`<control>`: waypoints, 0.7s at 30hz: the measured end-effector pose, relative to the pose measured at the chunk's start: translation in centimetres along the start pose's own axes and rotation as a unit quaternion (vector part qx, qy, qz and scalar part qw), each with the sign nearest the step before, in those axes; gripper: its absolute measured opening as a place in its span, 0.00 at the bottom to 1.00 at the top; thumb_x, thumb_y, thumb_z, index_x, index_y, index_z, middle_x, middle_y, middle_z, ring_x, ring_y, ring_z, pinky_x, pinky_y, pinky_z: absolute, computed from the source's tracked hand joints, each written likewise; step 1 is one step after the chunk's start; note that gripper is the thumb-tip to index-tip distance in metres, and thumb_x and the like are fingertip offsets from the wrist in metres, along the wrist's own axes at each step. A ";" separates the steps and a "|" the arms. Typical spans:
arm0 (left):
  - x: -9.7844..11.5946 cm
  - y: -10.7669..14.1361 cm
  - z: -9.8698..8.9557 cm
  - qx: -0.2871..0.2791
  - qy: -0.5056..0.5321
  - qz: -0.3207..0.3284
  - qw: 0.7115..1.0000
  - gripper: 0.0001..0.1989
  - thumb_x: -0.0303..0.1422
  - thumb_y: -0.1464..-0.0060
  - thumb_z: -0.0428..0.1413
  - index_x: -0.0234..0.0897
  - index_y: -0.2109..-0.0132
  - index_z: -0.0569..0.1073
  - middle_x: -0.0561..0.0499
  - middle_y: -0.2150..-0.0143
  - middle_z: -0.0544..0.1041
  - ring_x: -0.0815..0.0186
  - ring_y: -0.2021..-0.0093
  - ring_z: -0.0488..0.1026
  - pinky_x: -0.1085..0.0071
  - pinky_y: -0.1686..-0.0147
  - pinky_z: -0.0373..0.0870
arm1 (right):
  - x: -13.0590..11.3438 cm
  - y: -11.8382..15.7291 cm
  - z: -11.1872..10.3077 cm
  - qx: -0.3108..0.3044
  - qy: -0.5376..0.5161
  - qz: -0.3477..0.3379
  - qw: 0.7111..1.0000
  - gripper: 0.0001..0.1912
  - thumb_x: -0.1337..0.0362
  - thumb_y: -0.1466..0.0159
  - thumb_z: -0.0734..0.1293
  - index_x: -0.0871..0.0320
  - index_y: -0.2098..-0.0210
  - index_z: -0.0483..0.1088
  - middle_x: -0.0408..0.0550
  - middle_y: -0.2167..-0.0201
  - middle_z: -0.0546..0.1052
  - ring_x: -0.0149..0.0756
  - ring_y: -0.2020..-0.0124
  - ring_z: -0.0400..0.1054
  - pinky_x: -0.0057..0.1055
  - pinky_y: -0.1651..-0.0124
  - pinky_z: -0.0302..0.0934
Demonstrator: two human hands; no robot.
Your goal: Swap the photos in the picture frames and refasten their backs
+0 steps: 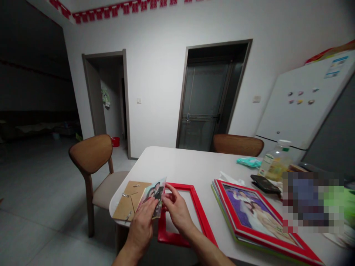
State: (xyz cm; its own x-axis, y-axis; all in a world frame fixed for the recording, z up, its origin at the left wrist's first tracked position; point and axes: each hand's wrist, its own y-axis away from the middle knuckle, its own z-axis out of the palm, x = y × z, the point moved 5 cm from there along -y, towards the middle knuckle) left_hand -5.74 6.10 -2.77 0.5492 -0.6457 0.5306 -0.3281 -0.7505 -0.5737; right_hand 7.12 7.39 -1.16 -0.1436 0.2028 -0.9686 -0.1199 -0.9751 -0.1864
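While the left hand (142,221), fingers close together, masks the near part of the photo (159,190) over the backing board (124,207), its grip cannot be told; fingers of the right hand (178,211) curl at the photo's right edge, pinch unconfirmed. The right forearm (206,247) partly hides the red frame (200,207).

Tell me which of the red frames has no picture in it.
The red frame partly covered by the right hand: white table shows through its opening. The top stacked frame, farther right, holds a picture.

Glossy photo (158,190), matt fibreboard backing (127,202), smooth plastic-looking frame (199,210)
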 end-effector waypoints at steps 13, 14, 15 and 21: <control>2.2 -0.5 3.2 0.138 0.483 -0.282 0.817 0.24 0.32 0.56 0.52 0.32 0.50 0.61 0.43 0.55 0.72 0.60 0.54 0.68 0.67 0.57 0.65 | 2.0 1.0 -5.6 0.092 0.012 0.088 0.992 0.20 0.60 0.47 0.53 0.61 0.57 0.63 0.51 0.65 0.74 0.36 0.69 0.69 0.26 0.74 0.62; 2.1 -0.4 3.4 0.126 0.465 -0.279 0.831 0.26 0.30 0.57 0.52 0.32 0.48 0.59 0.43 0.53 0.70 0.60 0.53 0.67 0.67 0.55 0.64 | 1.7 0.7 -6.8 0.095 0.055 0.090 0.990 0.21 0.61 0.47 0.53 0.61 0.57 0.62 0.51 0.66 0.75 0.36 0.70 0.69 0.27 0.74 0.62; 1.9 -0.3 3.5 0.112 0.442 -0.276 0.846 0.27 0.28 0.57 0.51 0.32 0.47 0.57 0.42 0.51 0.69 0.61 0.52 0.66 0.67 0.54 0.63 | 1.5 0.4 -8.0 0.096 0.095 0.097 0.986 0.21 0.62 0.48 0.53 0.63 0.57 0.62 0.51 0.68 0.75 0.36 0.71 0.69 0.27 0.75 0.61; 2.0 0.6 3.8 -0.018 0.217 -0.210 0.953 0.23 0.24 0.60 0.50 0.32 0.52 0.64 0.42 0.49 0.66 0.60 0.48 0.60 0.64 0.47 0.54 | 1.8 -1.2 -12.5 0.078 0.219 0.121 0.965 0.24 0.67 0.51 0.53 0.68 0.56 0.63 0.50 0.73 0.76 0.36 0.74 0.70 0.27 0.73 0.61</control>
State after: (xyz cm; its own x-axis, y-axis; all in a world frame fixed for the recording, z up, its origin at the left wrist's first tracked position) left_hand -1.88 4.87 -4.41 0.2716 -0.2791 0.9211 -0.1793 -0.9549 -0.2365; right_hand 19.24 7.79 -4.74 0.2393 -0.1192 -0.9636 -0.2872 -0.9567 0.0470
